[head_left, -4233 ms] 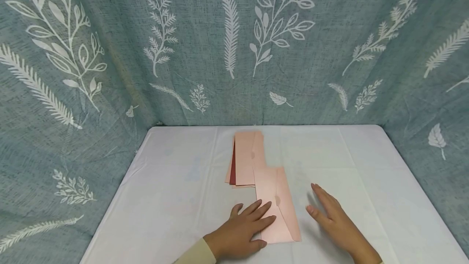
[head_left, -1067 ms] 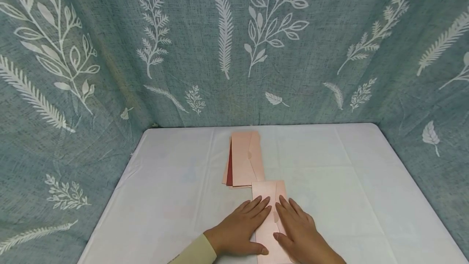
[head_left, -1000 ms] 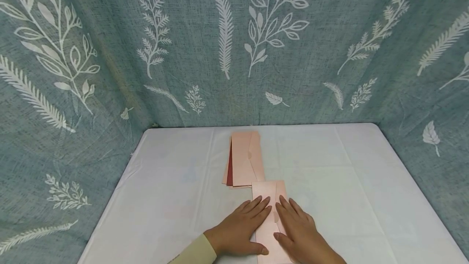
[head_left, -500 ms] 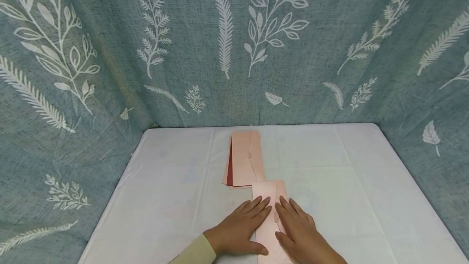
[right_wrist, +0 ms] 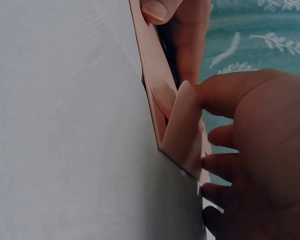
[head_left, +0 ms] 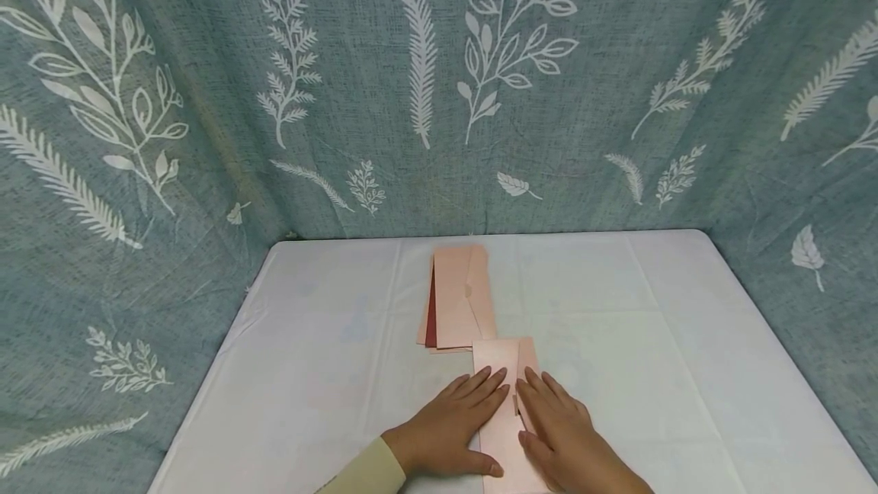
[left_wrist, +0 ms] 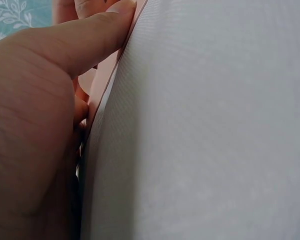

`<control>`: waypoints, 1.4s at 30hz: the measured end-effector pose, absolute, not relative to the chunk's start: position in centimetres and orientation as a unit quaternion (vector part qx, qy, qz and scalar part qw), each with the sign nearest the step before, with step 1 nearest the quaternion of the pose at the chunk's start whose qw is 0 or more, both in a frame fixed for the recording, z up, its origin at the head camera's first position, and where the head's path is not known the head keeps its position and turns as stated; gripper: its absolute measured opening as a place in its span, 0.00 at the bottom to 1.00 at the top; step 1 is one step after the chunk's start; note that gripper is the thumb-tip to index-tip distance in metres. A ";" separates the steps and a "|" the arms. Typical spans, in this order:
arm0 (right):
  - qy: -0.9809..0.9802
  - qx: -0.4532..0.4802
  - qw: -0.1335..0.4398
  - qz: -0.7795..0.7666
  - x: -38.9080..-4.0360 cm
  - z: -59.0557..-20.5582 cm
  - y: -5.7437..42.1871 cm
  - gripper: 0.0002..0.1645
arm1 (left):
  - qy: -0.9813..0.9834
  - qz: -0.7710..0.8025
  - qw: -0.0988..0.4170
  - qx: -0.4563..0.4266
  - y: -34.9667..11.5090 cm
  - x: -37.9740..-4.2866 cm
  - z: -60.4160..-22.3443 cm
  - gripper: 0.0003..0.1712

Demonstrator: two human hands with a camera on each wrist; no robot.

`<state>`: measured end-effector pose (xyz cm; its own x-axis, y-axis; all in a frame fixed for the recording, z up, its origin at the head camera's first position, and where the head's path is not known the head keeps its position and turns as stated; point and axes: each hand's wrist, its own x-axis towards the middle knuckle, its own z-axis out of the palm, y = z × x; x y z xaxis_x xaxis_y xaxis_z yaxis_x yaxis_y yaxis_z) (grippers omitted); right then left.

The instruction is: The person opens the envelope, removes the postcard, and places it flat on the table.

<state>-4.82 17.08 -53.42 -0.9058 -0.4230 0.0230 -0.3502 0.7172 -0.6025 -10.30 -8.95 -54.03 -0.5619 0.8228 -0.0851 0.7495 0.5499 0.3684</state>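
A pale pink envelope [head_left: 495, 357] lies lengthwise on the table, flap side up. My left hand [head_left: 453, 425] rests flat on its left part, fingers straight and thumb spread near the lower end. My right hand [head_left: 565, 433] lies over the right side with straight fingers at the flap. In the right wrist view the flap [right_wrist: 182, 130] stands raised at an angle, touched by the thumb of my right hand [right_wrist: 250, 135], and a narrow opening shows beneath it. The left wrist view shows my left hand [left_wrist: 35, 95] with its thumb on the envelope edge [left_wrist: 102, 80].
Beyond the envelope lies a small stack of pink envelopes [head_left: 456, 296], a dark red one [head_left: 431, 319] showing at its left side. The near envelope's top corner meets the stack's lower edge. White cloth covers the table [head_left: 309, 357]; a blue-green leaf-patterned curtain [head_left: 370, 82] surrounds it.
The envelope was drawn toward me, and my right hand came from the right onto it. In the last half second the flap has lifted slightly under my right hand.
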 end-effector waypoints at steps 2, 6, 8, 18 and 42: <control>0.925 -0.209 0.054 -0.314 -4.8 -53.4 17.2 0.40 | 0.872 0.146 0.124 0.451 -9.0 -10.3 -54.0 0.63; 0.921 -0.209 0.041 -0.327 -4.8 -53.5 17.4 0.38 | 0.872 0.142 0.122 0.452 -9.0 -10.3 -54.0 0.63; 0.919 -0.210 0.033 -0.331 -4.8 -53.6 17.5 0.37 | 0.872 0.142 0.124 0.452 -8.9 -10.3 -54.0 0.63; 0.910 -0.223 0.026 -0.348 -4.9 -53.6 18.3 0.33 | 0.870 0.147 0.137 0.450 -8.8 -10.3 -54.0 0.63; 0.911 -0.184 0.001 -0.368 -5.0 -53.5 20.5 0.37 | 0.871 0.148 0.135 0.449 -8.8 -10.3 -53.8 0.63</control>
<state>-4.97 20.53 -53.54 -0.9321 -0.3362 0.1344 -0.3353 0.6616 -0.6707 -10.34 -8.83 -53.77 -0.5609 0.8215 -0.1025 0.7413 0.5535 0.3796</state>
